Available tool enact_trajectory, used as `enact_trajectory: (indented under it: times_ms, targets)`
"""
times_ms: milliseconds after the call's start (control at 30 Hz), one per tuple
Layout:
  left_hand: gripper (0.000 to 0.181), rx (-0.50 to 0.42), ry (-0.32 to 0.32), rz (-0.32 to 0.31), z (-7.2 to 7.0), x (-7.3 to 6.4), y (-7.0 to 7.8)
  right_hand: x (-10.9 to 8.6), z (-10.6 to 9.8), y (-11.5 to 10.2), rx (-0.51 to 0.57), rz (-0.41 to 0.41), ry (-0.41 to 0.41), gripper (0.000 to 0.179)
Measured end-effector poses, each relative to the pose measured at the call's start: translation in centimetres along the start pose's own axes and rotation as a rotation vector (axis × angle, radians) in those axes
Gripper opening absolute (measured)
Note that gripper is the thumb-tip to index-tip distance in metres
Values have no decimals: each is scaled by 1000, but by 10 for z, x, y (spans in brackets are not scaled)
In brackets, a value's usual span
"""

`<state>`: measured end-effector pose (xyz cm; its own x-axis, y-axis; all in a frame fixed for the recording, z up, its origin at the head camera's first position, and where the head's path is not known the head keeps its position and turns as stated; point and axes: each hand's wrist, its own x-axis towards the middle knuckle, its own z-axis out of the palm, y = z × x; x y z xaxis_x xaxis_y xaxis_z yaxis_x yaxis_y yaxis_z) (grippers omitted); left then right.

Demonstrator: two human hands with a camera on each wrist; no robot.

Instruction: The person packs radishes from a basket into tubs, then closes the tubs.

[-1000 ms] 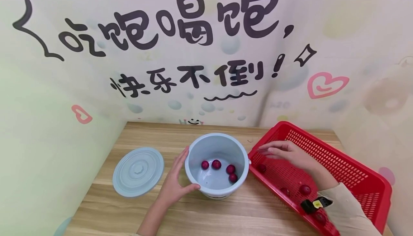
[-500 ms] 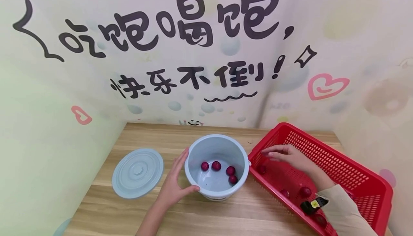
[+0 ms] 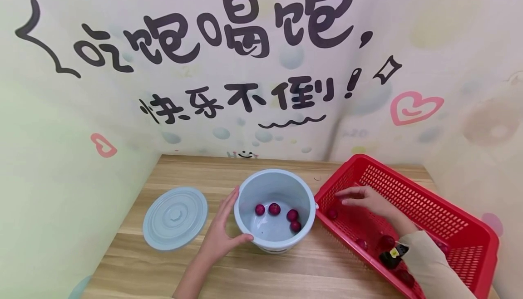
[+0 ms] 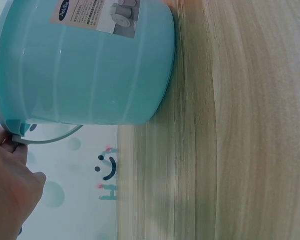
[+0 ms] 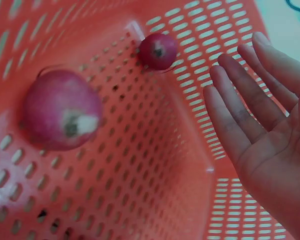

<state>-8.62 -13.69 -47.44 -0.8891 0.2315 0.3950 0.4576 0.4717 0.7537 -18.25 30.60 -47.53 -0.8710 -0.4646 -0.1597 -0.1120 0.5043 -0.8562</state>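
Note:
My left hand (image 3: 222,233) holds the light blue bucket (image 3: 275,188) by its left side, thumb at the near rim and fingers along the wall. In the left wrist view, fingers reach the handle's lug (image 4: 17,131). Several round red radishes (image 3: 274,208) lie on the bucket's floor. My right hand (image 3: 369,201) hovers within the red perforated basket (image 3: 461,219), fingers extended and holding nothing. The right wrist view has a large radish (image 5: 62,110) close to the camera and a smaller radish (image 5: 159,51) farther off, left of the fingertips.
A round light blue lid (image 3: 175,218) lies flat on the wooden table (image 3: 253,276), left of the bucket. More radishes (image 3: 361,244) are spread along the basket's near side, partly behind my sleeve (image 3: 433,262). A wall (image 3: 204,135) with printed lettering rises behind the table.
My right hand has shifted slightly right and nearer to me inside the basket, exposing more of the radish at its left end. The left hand and bucket stay in place.

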Motion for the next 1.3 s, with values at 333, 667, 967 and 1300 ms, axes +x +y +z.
enact_trajectory:
  times_ms: [333,667,967,1300]
  targets:
    - [111,1,-3,-6,0,-1,1,9,8,22,2,46,-80,40]
    - [112,9,-14,-36,-1,-1,3,13,17,37,22,44,-155,45]
    - [112,13,-12,-44,-3,0,3,21,22,35,2,59,-141,42]
    - [111,17,-16,-54,-2,0,4,20,22,36,-1,79,-139,42]
